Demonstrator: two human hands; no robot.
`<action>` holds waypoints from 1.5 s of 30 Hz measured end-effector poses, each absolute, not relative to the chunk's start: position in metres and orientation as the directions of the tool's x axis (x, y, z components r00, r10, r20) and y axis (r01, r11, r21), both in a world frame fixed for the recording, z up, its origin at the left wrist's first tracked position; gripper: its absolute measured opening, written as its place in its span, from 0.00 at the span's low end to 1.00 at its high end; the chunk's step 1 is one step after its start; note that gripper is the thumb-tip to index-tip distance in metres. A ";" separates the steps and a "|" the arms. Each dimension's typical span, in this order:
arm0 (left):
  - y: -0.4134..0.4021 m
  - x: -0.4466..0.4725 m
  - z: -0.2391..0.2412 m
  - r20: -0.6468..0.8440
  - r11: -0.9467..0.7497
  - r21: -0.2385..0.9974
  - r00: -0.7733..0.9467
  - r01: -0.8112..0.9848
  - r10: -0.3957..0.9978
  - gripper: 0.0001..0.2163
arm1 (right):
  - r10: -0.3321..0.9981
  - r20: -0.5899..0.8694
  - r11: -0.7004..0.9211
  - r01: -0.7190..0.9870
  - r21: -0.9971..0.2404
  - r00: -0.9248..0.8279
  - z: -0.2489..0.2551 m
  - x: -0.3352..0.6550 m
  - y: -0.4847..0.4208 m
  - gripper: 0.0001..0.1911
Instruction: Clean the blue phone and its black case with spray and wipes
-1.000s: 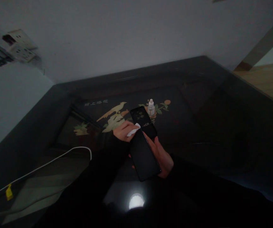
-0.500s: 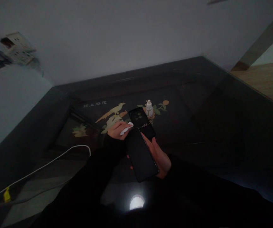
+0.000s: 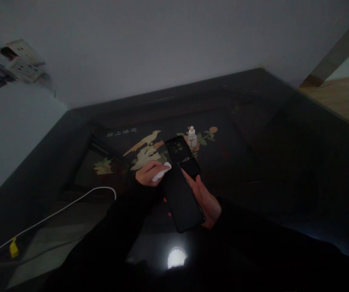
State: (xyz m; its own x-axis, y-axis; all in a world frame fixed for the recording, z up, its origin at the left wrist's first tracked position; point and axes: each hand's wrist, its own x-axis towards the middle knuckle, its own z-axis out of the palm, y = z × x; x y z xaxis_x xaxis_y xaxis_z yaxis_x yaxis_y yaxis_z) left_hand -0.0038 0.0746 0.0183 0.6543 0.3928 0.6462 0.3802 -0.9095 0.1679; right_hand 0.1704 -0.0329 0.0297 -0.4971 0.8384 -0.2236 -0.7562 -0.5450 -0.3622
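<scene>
two dark sleeves (image 3: 113, 227) slanted inward over the black table (image 3: 262, 121) on my remote view. my right hand (image 3: 207, 202) cradled a black phone (image 3: 183, 198) from beneath and along its right edge, two fingertips curling past the left edge; the phone slanted, far end toward the left. my left hand (image 3: 149, 172), knuckles up, pinched a white wad (image 3: 161, 173) just beside the phone's far left corner; contact i could not tell. beyond lay a dark case (image 3: 177, 149) with a chain (image 3: 187, 159), a small bottle (image 3: 192, 139) upright beside it.
</scene>
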 end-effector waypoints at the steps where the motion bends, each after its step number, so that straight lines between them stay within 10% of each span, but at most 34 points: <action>1: 0.081 -0.004 0.019 0.663 -0.900 0.169 0.629 0.401 0.405 0.08 | 0.832 -0.230 -0.554 -0.746 -0.369 -0.504 0.029 0.171 -0.033 0.25; 10: -0.005 0.017 0.038 0.535 -0.968 0.231 0.818 0.097 0.210 0.08 | 0.879 -0.187 -0.477 -0.791 -0.384 -0.439 0.028 0.167 -0.033 0.26; 15: 0.075 -0.001 0.026 0.631 -0.822 0.302 0.545 0.483 0.552 0.06 | 0.834 -0.224 -0.550 -0.737 -0.391 -0.504 0.028 0.172 -0.033 0.25; 23: -0.006 0.007 0.027 0.561 -0.954 0.272 0.785 0.125 0.262 0.09 | 0.886 -0.166 -0.460 -0.781 -0.422 -0.432 0.030 0.168 -0.033 0.26; 31: 0.062 -0.020 0.017 0.668 -0.824 0.253 0.525 0.507 0.528 0.06 | 0.845 -0.223 -0.534 -0.743 -0.404 -0.487 0.030 0.171 -0.033 0.25; 38: -0.034 0.003 0.027 0.547 -0.928 0.359 0.782 0.104 0.299 0.09 | 0.884 -0.171 -0.466 -0.780 -0.418 -0.436 0.023 0.167 -0.034 0.28; 45: 0.048 -0.021 0.028 0.677 -0.831 0.273 0.518 0.484 0.524 0.08 | 0.842 -0.211 -0.537 -0.740 -0.405 -0.496 0.028 0.172 -0.034 0.25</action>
